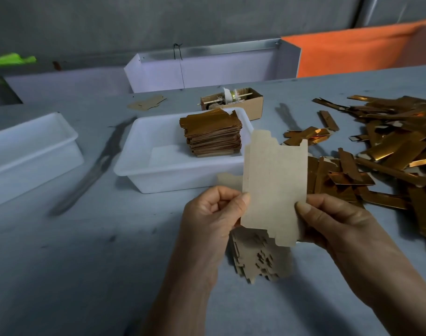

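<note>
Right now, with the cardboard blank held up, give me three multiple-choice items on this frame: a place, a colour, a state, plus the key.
1. Where does the neat stack of copper blanks stand?
A) on a shelf
B) in the middle white tub
C) on the floor

2. What colour is the face of the held blank toward the camera?
A) shiny copper
B) plain tan
C) green

3. How is the held blank handled?
A) pinched by both hands
B) lying untouched
C) gripped by one hand alone

Key: 1 B, the tub's walls surround the stack; 2 B, its matt tan side faces us; 3 A, the left hand and the right hand each pinch a side edge.
</note>
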`<act>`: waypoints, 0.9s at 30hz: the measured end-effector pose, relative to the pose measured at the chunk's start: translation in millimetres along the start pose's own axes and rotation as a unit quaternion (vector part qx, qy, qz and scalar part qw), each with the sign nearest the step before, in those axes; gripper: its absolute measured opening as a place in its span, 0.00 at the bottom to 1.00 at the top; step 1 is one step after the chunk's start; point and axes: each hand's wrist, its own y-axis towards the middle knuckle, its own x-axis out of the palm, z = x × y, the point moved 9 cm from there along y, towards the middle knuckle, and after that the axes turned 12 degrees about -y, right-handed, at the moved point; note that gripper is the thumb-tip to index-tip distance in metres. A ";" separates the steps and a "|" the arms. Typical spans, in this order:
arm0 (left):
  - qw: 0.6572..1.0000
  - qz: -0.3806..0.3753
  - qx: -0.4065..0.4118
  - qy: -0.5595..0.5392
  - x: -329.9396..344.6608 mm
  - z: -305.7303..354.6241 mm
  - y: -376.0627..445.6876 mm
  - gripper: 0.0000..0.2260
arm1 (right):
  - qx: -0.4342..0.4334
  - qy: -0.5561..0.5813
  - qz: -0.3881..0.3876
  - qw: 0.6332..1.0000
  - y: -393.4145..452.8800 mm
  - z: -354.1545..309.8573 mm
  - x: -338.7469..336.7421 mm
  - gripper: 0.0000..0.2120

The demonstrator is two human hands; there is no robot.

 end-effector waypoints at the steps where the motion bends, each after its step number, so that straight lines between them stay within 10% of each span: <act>1: 1.000 0.004 0.000 -0.003 -0.6 -0.5 -0.2 0.05 | -0.002 -0.004 -0.002 1.000 0.0 0.4 0.1 0.10; 8: 1.000 0.022 0.014 -0.008 -2.8 -1.3 0.7 0.07 | -0.039 -0.122 0.053 0.990 -3.7 -7.7 -7.1 0.08; 12: 0.992 0.006 0.088 0.093 1.2 15.3 -1.1 0.05 | -0.269 -0.476 0.242 0.801 -22.8 -73.8 -16.4 0.33; 17: 0.967 -0.042 0.155 0.199 15.6 36.2 -3.5 0.06 | -0.383 -0.558 0.159 0.719 -18.6 -102.7 17.1 0.20; 20: 0.969 -0.029 0.152 0.191 12.3 38.4 -5.9 0.05 | -0.363 -0.523 0.074 0.768 -7.9 -100.7 27.4 0.14; 23: 0.988 0.072 0.090 0.104 -16.6 26.0 -0.5 0.15 | -0.212 -0.369 0.049 0.904 12.2 -77.5 9.3 0.04; 27: 0.984 0.052 -0.084 -0.149 -11.5 -14.5 -0.5 0.20 | -0.047 -0.143 0.060 0.987 22.6 -32.8 -3.5 0.04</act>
